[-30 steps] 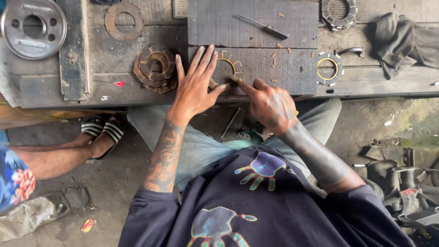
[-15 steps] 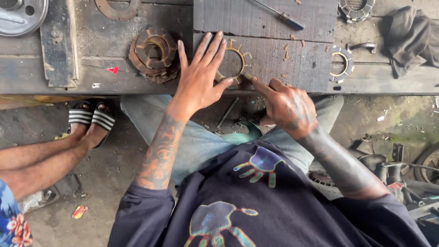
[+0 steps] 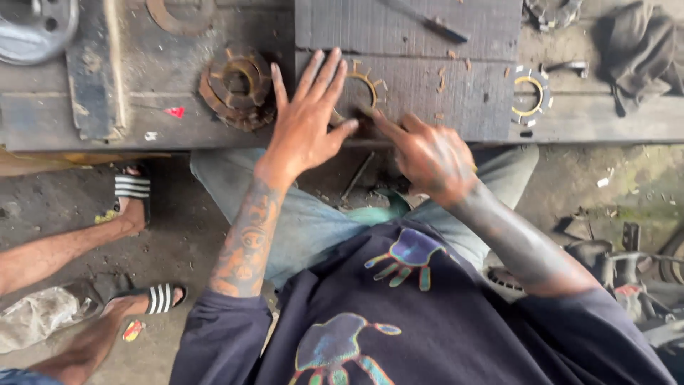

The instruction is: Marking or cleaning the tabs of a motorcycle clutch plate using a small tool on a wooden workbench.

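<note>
A person in a dark printed shirt worked over a weathered grey wooden desk [image 3: 427, 85], both hands on a thin, brass-coloured metal ring with short square tabs around its rim [image 3: 365, 84]. The ring lay flat on a dark plank near the desk's front edge, its open centre showing the wood beneath and much of its left side hidden by fingers. The left hand [image 3: 308, 121] lay spread flat, fingers wide apart and clasping nothing, pressing down across the ring's left part. The right hand [image 3: 427, 153] was loosely curled, its forefinger stretched to the ring's lower edge; whether that grip held anything could not be made out. Just left of the hands sat a rusty stack of toothed metal discs [image 3: 239, 85]. A second tabbed brass ring [image 3: 531, 96] lay well apart to the right, near a crumpled dark rag [image 3: 638, 46]. Another person's sandalled feet [image 3: 135, 192] rested on the concrete floor beside the desk.
</note>
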